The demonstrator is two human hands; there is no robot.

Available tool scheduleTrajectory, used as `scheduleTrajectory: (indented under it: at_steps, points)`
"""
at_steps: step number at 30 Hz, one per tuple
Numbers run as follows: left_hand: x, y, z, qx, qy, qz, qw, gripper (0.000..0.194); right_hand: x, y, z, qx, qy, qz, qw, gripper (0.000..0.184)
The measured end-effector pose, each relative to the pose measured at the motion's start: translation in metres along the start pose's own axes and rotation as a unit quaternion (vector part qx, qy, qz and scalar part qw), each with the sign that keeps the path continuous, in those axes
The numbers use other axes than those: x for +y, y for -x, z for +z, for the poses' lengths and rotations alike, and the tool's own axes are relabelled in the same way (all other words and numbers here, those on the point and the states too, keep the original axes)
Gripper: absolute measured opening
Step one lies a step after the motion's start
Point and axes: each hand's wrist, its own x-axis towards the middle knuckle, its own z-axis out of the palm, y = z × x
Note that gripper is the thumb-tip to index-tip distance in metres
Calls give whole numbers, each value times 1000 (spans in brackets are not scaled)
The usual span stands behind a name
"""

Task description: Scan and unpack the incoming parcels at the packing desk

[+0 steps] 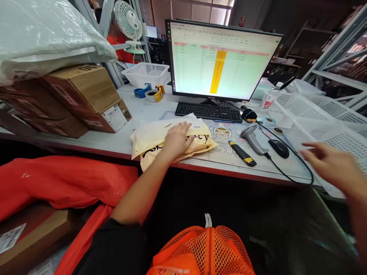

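The left hand is lying palm down, fingers loosely spread, on pale yellow packages that are overhanging the table's front edge. The right hand, blurred, is hovering unclenched, fingers slightly bent, near the front right corner by a white basket. Between the hands, a cutter, scanner and mouse are lying. Cartons are crowding the left end; farther back, a keyboard is sitting before a monitor

Far beyond the left hand we see a bright paned window and, farther right, grey metal racking.
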Motion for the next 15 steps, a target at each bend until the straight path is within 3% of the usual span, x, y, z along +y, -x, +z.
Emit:
scheduleTrajectory:
  at_steps: [2, 4, 8, 12, 15]
  points:
    - [16, 0, 24, -10, -19, -13, 1000, 44, -33, -28, 33, -84, -36, -4, 996, 46]
    - [26, 10, 46, 23, -23, -13, 999, 38, -68, -53, 69, -138, -22, -13, 990, 60]
    - [29, 31, 73, 93, -3, 15, 996, 34, -112, -76, 123, -177, 39, 1, 983, 68]
    - [24, 35, 78, 107, 7, 28, 994, 35, -122, -82, 140, -168, 49, 61, 983, 58]
    - [23, 34, 79, 110, 7, 29, 993, 35, -124, -90, 122, -192, 6, 67, 979, 43]
